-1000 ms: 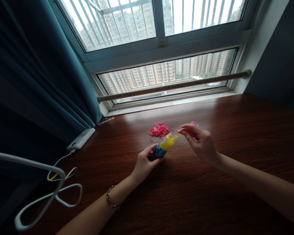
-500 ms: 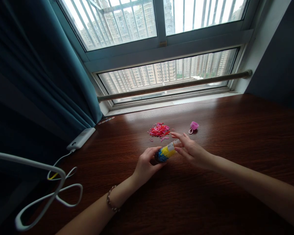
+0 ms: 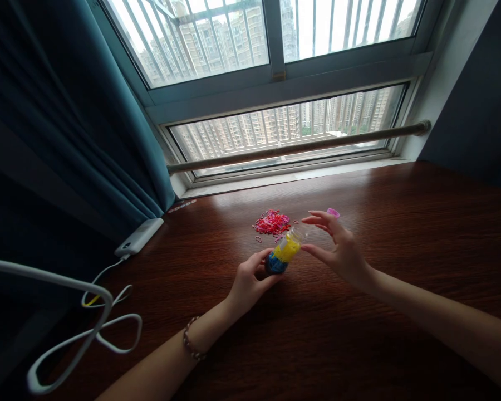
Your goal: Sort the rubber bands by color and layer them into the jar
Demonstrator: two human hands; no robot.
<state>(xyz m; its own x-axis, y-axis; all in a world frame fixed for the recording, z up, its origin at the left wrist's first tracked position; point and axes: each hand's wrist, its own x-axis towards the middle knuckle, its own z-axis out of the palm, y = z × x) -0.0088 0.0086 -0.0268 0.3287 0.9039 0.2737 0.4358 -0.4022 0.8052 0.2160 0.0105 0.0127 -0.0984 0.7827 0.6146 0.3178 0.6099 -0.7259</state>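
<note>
My left hand (image 3: 253,278) is wrapped round the lower end of a small clear bottle (image 3: 286,250), which leans up to the right. Blue pieces fill its bottom and yellow ones lie above them; the clear neck has no cap on it. Close by the neck, my right hand (image 3: 336,245) has its thumb and fingers apart with nothing between them. Just beyond the bottle lies a pile of small pink and red rubber bands (image 3: 272,222), with a few loose ones around it. A pink cap (image 3: 333,213) sits behind my right hand, partly hidden by it.
The brown wooden table (image 3: 401,239) reaches to the window sill. A white power bank (image 3: 140,236) with a white cable (image 3: 108,312) lies at the left, beside the blue curtain (image 3: 108,111). A metal rail (image 3: 300,148) crosses in front of the window.
My right hand has drawn back from the bottle's neck and spread its fingers, now covering part of the pink cap. The bottle has tipped a little more upright in my left hand.
</note>
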